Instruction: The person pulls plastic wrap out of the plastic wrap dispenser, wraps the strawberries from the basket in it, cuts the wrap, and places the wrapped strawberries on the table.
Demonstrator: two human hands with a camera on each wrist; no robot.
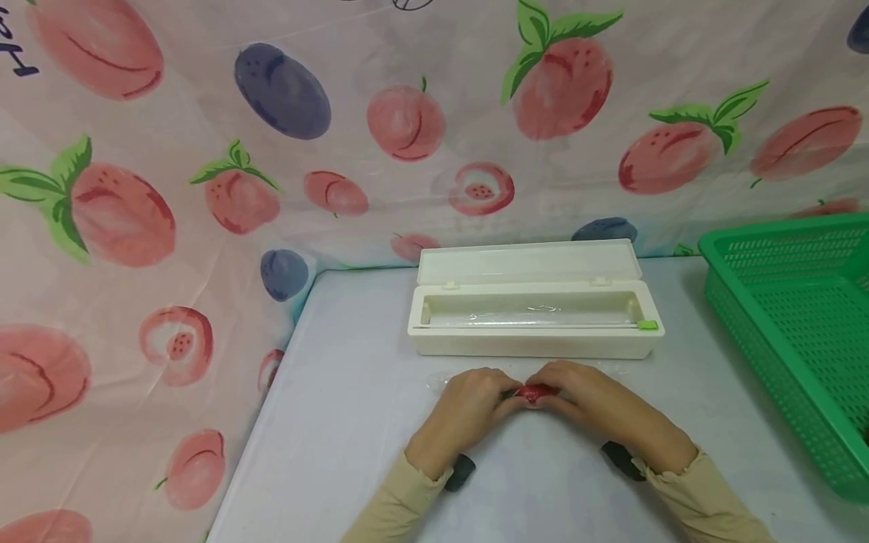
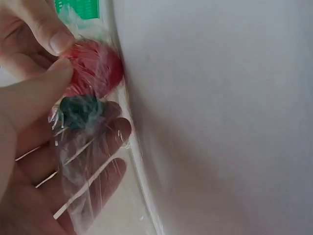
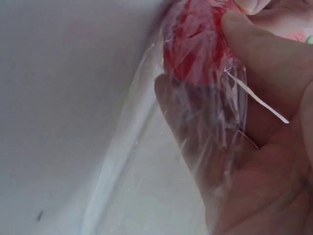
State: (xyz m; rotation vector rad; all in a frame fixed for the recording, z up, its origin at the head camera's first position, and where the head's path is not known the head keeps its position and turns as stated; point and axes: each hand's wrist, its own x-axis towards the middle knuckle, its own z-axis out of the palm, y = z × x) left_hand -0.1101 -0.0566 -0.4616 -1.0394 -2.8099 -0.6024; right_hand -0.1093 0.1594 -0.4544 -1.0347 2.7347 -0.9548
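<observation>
In the head view, a small round red thing (image 1: 536, 393) is held between both hands in front of the white box. The left wrist view shows that red thing (image 2: 95, 68) wrapped in clear plastic film (image 2: 90, 161), with a dark green part at one end; its exact kind I cannot tell. My left hand (image 1: 471, 403) pinches it with the thumb, the other fingers lying behind the loose film. From the other side my right hand (image 1: 591, 400) holds it, thumb pressed on the red surface; loose film (image 3: 205, 117) spreads over its fingers in the right wrist view.
Behind the hands, a white cling film box (image 1: 536, 345) stands with its lid (image 1: 529, 264) raised, a film roll inside and a green slider (image 1: 648, 325) at its right end. A green plastic basket (image 1: 753, 324) is at right. Fruit-print cloth (image 1: 380, 45) hangs behind the white table (image 1: 326, 422).
</observation>
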